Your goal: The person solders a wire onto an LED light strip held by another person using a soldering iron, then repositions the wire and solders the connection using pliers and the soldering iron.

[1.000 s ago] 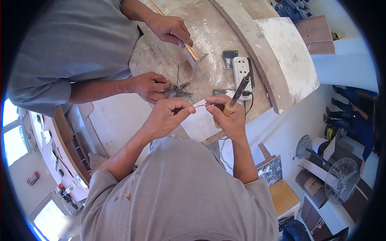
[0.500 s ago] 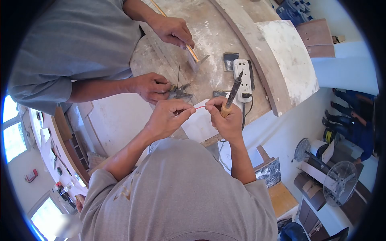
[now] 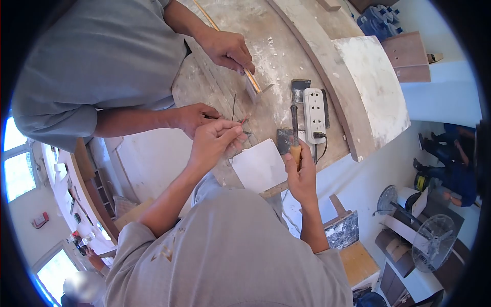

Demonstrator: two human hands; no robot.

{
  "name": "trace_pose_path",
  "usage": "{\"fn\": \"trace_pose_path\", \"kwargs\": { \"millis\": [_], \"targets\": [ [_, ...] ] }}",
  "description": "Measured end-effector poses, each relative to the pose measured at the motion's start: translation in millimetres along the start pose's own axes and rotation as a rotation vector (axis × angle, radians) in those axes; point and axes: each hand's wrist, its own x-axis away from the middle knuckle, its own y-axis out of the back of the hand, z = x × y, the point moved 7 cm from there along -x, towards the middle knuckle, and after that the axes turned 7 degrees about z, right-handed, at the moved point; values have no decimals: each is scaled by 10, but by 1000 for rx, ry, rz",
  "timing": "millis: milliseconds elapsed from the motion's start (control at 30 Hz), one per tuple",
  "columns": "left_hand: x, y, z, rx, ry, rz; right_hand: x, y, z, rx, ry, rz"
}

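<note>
My right hand [image 3: 302,176] is wrapped round the wooden handle of a soldering iron [image 3: 295,128], its dark shaft pointing away from me. My left hand [image 3: 212,146] is pinched, and a short bit of red wire [image 3: 243,122] shows at its fingertips; its lower fingers are slightly blurred. White paper [image 3: 259,166] lies on the worktable between my hands. Just beyond my left hand is a co-worker's hand [image 3: 194,116], partly covered by mine. The co-worker's other hand [image 3: 227,48] grips a long thin strip [image 3: 250,79] with an orange-yellow edge.
A white power strip [image 3: 314,115] with a black plug stands right of the soldering iron, beside dark flat pieces [image 3: 300,88]. A curved wooden board [image 3: 327,66] runs along the dusty worktable [image 3: 268,48]. Fans [image 3: 433,240] and people [image 3: 450,158] are at the far right.
My hands have moved apart; the red wire no longer stretches between them. My right hand has shifted right and down with the soldering iron, now more upright. My left hand is closer to the co-worker's.
</note>
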Motion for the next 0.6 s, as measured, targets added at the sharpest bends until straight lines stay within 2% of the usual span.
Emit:
{"fn": "trace_pose_path", "kwargs": {
  "millis": [67,167,267,467,600],
  "targets": [
    [-98,-112,-22,110,17,30,-33,-98,-31,-91,-19,25],
    [-288,-190,115,239,42,81,-98,-108,101,26,29,-2],
    [-325,-193,77,199,-3,-32,-116,-132,0,31,16,14],
    [-414,-177,31,-16,13,-51,-143,-186,70,110,154,36],
    [-431,-200,-17,15,-5,-49,-160,-214,64,119,232,-4]
  ]
}}
